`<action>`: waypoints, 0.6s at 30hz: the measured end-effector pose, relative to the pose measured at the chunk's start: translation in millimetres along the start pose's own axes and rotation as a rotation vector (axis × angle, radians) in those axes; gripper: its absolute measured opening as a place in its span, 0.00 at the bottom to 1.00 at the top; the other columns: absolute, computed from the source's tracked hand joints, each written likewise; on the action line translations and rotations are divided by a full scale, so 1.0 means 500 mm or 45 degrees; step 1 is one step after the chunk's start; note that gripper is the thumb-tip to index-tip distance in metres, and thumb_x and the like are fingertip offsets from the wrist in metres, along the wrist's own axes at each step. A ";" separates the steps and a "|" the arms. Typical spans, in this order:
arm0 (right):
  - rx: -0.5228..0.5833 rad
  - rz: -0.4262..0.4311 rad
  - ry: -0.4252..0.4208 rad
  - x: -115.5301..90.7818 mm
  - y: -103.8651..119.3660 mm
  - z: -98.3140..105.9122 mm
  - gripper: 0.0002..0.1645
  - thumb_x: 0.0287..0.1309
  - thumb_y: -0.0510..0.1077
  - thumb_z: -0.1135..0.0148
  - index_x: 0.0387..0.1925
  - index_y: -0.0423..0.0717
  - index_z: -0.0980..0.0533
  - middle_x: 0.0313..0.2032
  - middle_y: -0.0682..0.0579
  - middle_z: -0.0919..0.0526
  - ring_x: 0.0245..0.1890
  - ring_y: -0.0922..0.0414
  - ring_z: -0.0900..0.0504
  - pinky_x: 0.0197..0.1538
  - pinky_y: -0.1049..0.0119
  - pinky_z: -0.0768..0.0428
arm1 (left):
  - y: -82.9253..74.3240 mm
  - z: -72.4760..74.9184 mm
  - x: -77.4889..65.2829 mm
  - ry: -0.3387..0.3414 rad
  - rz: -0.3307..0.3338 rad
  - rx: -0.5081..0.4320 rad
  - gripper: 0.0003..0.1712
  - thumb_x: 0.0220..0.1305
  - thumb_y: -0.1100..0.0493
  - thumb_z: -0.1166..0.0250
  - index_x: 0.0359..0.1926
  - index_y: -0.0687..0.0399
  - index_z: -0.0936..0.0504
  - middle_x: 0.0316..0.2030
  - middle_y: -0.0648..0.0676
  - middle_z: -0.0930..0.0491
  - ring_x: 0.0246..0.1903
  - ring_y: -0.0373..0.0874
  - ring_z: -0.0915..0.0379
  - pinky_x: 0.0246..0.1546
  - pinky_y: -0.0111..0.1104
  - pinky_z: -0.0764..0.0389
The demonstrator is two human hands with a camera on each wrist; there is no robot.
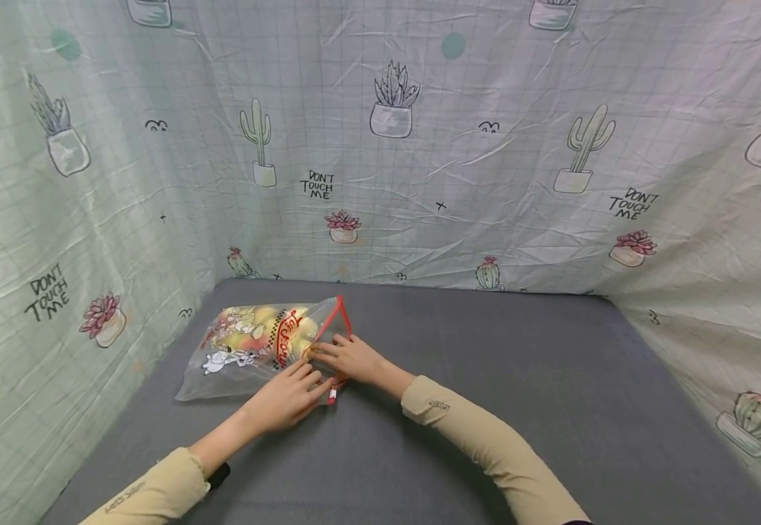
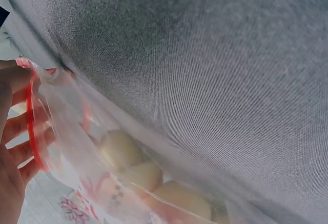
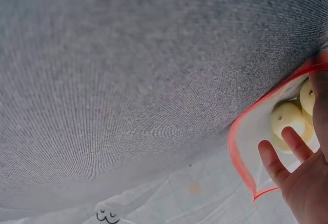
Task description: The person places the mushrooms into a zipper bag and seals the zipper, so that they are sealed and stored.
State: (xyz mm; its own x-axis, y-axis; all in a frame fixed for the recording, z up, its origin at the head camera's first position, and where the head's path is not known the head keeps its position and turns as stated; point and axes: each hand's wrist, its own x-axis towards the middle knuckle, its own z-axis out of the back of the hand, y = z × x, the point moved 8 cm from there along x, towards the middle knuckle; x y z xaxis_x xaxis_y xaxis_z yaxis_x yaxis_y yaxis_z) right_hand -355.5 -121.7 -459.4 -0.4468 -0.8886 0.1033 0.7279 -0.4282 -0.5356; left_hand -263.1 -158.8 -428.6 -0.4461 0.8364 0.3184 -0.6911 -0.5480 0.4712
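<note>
A clear zip bag (image 1: pixel 236 383) with a printed cartoon design and a red zip edge lies on its side. Round pale yellow fruit (image 3: pixel 287 119) shows through its mouth, some tinged red in the head view. My left hand (image 1: pixel 289 397) pinches the near part of the mouth, thumb at the red rim (image 2: pixel 33 126) and the other fingers spread behind the film. On the mouth's other side my right hand (image 1: pixel 357 361) grips the edge, its tip seen through the film; two straight fingers (image 3: pixel 274 165) spread across the opening. A white slider (image 1: pixel 332 394) sits at the near corner.
Under the bag is a dark grey cloth-covered table (image 1: pixel 485 379). Pale curtains (image 1: pixel 453 219) printed with potted cacti hang close around its back and both sides. The bag lies toward the table's left side.
</note>
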 end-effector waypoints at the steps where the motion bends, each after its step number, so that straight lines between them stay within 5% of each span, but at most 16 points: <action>1: -0.003 0.003 -0.008 0.000 0.000 0.002 0.36 0.57 0.63 0.56 0.66 0.66 0.49 0.65 0.64 0.43 0.43 0.62 0.32 0.34 0.71 0.29 | 0.000 0.001 -0.001 -0.003 -0.001 0.002 0.23 0.50 0.50 0.35 0.49 0.50 0.22 0.36 0.50 0.24 0.38 0.46 0.30 0.51 0.42 0.30; 10: 0.054 -0.001 -0.004 0.000 -0.002 -0.001 0.41 0.53 0.68 0.56 0.67 0.67 0.52 0.66 0.66 0.46 0.45 0.63 0.31 0.34 0.71 0.29 | -0.003 0.007 0.001 -0.055 -0.015 -0.006 0.25 0.48 0.50 0.34 0.50 0.50 0.22 0.34 0.49 0.25 0.38 0.45 0.30 0.51 0.42 0.30; 18: 0.175 0.018 -0.053 -0.025 -0.009 0.004 0.34 0.57 0.63 0.55 0.65 0.62 0.44 0.65 0.63 0.41 0.44 0.62 0.31 0.34 0.70 0.30 | -0.008 0.002 -0.002 -0.083 -0.034 -0.036 0.23 0.47 0.48 0.34 0.47 0.49 0.21 0.36 0.50 0.24 0.41 0.46 0.29 0.55 0.45 0.33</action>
State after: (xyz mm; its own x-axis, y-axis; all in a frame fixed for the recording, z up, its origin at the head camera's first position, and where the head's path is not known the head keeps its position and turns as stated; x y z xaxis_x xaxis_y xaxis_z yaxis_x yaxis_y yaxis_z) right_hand -351.9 -108.9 -456.8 -0.4162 -0.8995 0.1327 0.7996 -0.4316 -0.4175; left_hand -259.1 -157.7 -429.9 -0.3900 0.8480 0.3590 -0.7184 -0.5241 0.4575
